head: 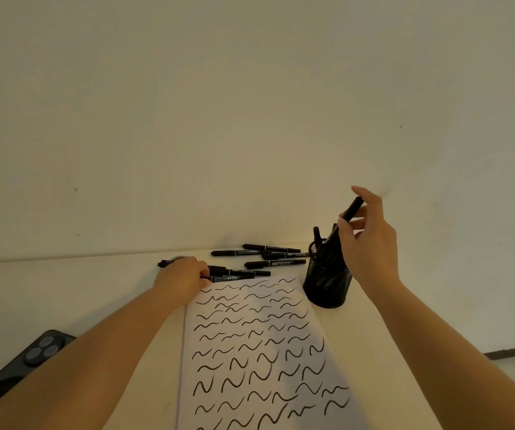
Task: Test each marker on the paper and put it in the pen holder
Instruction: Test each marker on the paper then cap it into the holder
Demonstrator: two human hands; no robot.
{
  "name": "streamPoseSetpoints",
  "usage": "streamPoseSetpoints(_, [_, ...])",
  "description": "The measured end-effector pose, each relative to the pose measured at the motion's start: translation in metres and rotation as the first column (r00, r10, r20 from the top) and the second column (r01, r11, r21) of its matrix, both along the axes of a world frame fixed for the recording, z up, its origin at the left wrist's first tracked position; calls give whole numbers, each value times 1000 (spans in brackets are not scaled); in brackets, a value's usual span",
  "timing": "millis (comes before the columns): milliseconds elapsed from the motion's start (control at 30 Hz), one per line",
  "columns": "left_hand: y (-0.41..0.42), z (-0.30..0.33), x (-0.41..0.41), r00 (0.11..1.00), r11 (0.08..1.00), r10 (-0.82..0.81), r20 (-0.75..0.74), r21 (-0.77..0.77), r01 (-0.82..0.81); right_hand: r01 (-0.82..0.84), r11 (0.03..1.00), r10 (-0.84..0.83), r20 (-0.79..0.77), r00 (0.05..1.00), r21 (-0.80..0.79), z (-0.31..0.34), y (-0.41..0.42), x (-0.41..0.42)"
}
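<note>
My right hand (369,240) holds a black marker (347,214) tilted over the black mesh pen holder (327,285), its lower end at the rim. A few other markers stand inside the holder. My left hand (183,276) rests at the top left corner of the white paper (262,346), fingers closed on a black marker (234,277) that lies on the table. Several more black markers (268,254) lie loose behind the paper. The paper is covered with black wavy test strokes.
A dark phone (20,364) lies face down at the table's left front. A small round object (179,258) peeks out behind my left hand. The wall rises right behind the table's far edge. The table's right edge (411,377) runs near my right forearm.
</note>
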State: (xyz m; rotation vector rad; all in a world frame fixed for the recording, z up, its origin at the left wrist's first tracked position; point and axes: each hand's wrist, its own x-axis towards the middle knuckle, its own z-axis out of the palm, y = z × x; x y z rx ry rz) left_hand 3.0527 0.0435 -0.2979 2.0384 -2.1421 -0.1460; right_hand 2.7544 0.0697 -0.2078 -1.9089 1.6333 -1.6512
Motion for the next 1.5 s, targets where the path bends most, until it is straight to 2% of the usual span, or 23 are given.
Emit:
streamPoseSetpoints(100, [-2, 0, 0, 1000, 1000, -10, 9, 5, 10, -10, 999, 12, -33, 999, 36, -10, -1, 1])
streamPoseSetpoints(300, [2, -1, 1, 997, 997, -39, 71, -66, 44, 3, 995, 26, -277, 961, 103, -30, -2, 12])
streamPoseSetpoints(500, [11, 2, 0, 999, 983, -34, 4, -181, 35, 95, 987, -27, -452, 892, 128, -32, -4, 15])
streamPoseSetpoints(667, [24, 13, -2, 998, 981, -55, 34, -185, 61, 154, 976, -48, -537, 843, 155, -29, -2, 14])
streamPoseSetpoints(733, [33, 23, -5, 999, 979, -40, -8, -201, 38, 172, 969, -37, -586, 809, 176, -24, 1, 14])
streamPoseSetpoints(800, [44, 32, -10, 996, 977, -45, -79, -209, 27, 176, 981, -93, -604, 791, 80, -20, 9, 17])
streamPoseSetpoints(867, [59, 41, -19, 976, 977, -77, -202, -208, 34, 115, 993, -109, -512, 852, -19, -18, 27, 25])
streamPoseSetpoints(900, [68, 45, -25, 953, 977, -100, -285, -209, 40, 56, 998, -53, -418, 907, -4, -17, 38, 32])
streamPoseSetpoints(967, [90, 53, -39, 878, 975, -161, -451, -210, 71, -141, 974, 170, -153, 974, 180, -16, 61, 49])
streamPoseSetpoints(1000, [101, 54, -46, 836, 971, -198, -512, -218, 96, -269, 925, 279, 2, 960, 268, -16, 72, 57])
streamPoseSetpoints(1067, [126, 54, -60, 776, 958, -268, -571, -244, 151, -419, 862, 365, 227, 903, 285, -22, 90, 72])
streamPoseSetpoints(1233, [167, 37, -69, 706, 956, -279, -651, -258, 140, -398, 907, 259, 563, 785, 138, -41, 130, 90])
streamPoseSetpoints(1300, [177, 32, -66, 714, 962, -260, -650, -238, 134, -399, 904, 227, 620, 751, 152, -47, 142, 93])
streamPoseSetpoints(1433, [196, 28, -65, 791, 953, -298, -534, -219, 211, -430, 857, 236, 525, 817, 285, -54, 153, 100])
streamPoseSetpoints(1500, [204, 27, -65, 783, 957, -289, -550, -194, 217, -418, 852, 222, 505, 834, 316, -56, 157, 100])
